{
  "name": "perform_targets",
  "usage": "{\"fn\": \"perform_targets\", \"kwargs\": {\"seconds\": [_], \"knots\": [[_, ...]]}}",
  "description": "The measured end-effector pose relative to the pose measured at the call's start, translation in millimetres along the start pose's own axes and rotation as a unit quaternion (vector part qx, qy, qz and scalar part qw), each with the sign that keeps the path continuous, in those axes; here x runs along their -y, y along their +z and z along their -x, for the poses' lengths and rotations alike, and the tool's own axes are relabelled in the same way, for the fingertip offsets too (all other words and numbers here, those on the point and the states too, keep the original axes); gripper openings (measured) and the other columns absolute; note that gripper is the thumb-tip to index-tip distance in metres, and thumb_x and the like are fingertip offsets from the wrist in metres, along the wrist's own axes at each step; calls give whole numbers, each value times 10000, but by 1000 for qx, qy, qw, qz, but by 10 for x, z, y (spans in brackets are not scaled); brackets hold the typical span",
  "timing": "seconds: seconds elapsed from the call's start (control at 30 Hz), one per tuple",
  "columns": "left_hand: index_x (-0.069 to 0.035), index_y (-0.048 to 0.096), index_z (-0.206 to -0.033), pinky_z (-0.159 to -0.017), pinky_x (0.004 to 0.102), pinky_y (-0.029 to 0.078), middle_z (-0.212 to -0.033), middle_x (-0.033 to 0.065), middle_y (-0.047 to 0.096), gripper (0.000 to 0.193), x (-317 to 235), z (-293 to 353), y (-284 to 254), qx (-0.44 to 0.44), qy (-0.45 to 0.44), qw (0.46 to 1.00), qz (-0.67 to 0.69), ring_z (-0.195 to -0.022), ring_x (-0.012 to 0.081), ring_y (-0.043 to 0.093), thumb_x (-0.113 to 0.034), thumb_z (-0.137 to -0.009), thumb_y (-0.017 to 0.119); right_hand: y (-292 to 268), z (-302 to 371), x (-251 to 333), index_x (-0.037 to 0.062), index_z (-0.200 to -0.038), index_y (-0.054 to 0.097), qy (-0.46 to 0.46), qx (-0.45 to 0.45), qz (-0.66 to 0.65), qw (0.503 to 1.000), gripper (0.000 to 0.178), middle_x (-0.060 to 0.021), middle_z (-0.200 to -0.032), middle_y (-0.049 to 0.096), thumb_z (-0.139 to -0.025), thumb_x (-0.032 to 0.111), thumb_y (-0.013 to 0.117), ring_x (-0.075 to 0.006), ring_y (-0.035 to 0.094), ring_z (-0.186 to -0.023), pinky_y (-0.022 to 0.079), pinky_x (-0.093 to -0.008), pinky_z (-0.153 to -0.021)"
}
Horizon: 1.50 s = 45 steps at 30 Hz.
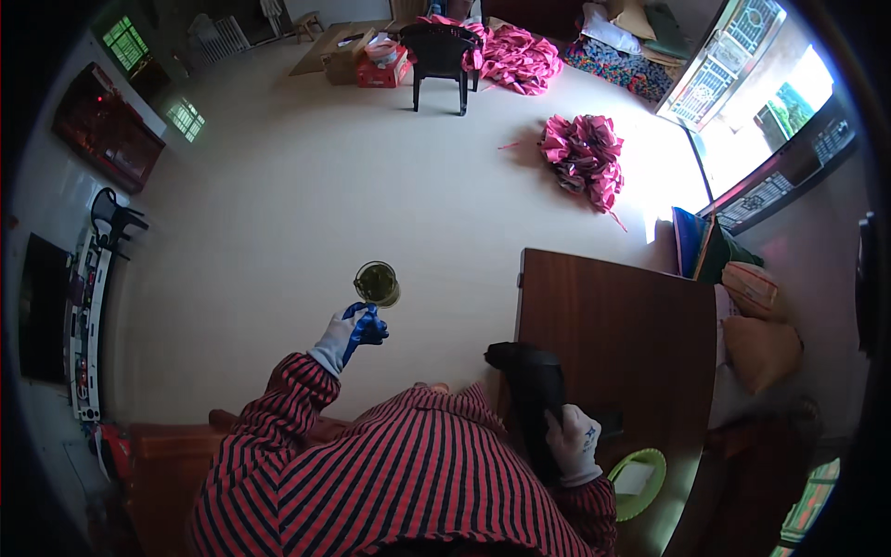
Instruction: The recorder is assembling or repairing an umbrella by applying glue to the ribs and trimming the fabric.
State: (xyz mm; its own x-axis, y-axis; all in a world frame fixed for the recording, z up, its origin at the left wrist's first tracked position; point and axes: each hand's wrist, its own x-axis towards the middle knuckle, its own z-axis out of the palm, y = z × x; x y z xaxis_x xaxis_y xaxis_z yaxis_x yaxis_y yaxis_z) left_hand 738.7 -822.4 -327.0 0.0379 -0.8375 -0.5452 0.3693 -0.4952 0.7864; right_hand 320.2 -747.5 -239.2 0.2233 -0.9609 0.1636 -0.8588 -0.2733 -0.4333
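Note:
My left hand, in a white glove with a blue-coated palm, is held out over the floor. Its fingers close at the near side of a clear glass cup with dark green contents. At the table's left edge, my right hand, in a white glove, grips a long black object; its exact kind is unclear. That object has a bulky rounded far end, and its lower part runs down beside my striped clothing. The fingers of my right hand are partly hidden against it.
A dark brown wooden table stands at my right, with a green-rimmed basket on it. Pink crumpled bundles lie on the floor ahead. A black chair stands farther off. Sacks lean beyond the table.

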Motion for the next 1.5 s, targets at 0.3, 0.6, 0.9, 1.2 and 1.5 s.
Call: {"fn": "perform_targets", "kwargs": {"seconds": [0.3,0.6,0.9,1.2,1.5], "knots": [[-55,562,-906,-713,417,556,-809,126,636,228,-806,-1225,418,-24,3,999,29,-761,278,655,-281,-918,536,2,-1786,-940,39,-643,448,113,-65,-3,991,258,-160,-591,502,-776,107,658,-346,525,-515,384,-391,-442],[-55,561,-906,-723,421,557,-801,121,631,249,-1991,-2601,834,-75,-3,997,36,-753,275,655,-301,-924,525,409,-4054,-1473,8,-662,481,49,-56,-26,997,228,-187,-587,502,-836,107,590,-362,520,-520,364,-391,-456],[-61,568,-931,-706,396,556,-806,106,637,231,-3270,-4760,730,-20,1,1000,18,-750,251,658,-291,-918,543,1268,-5928,-1809,24,-641,466,119,-31,-2,992,284,-190,-595,522,-829,185,607,-388,534,-548,392,-427,-473],[-51,568,-946,-682,371,554,-801,124,640,205,-4447,-6914,1080,27,-5,999,35,-755,253,662,-249,-932,516,1793,-7015,-2392,28,-667,507,290,-22,21,956,293,-218,-581,519,-856,244,567,-414,534,-559,383,-457,-488],[-48,587,-901,-691,373,565,-787,95,636,231,-5436,-8758,2110,1,9,999,54,-738,239,659,-278,-903,571,1701,-9570,-3574,39,-646,484,237,12,95,967,320,-208,-603,533,-852,266,574,-413,541,-580,392,-468,-499]]}}
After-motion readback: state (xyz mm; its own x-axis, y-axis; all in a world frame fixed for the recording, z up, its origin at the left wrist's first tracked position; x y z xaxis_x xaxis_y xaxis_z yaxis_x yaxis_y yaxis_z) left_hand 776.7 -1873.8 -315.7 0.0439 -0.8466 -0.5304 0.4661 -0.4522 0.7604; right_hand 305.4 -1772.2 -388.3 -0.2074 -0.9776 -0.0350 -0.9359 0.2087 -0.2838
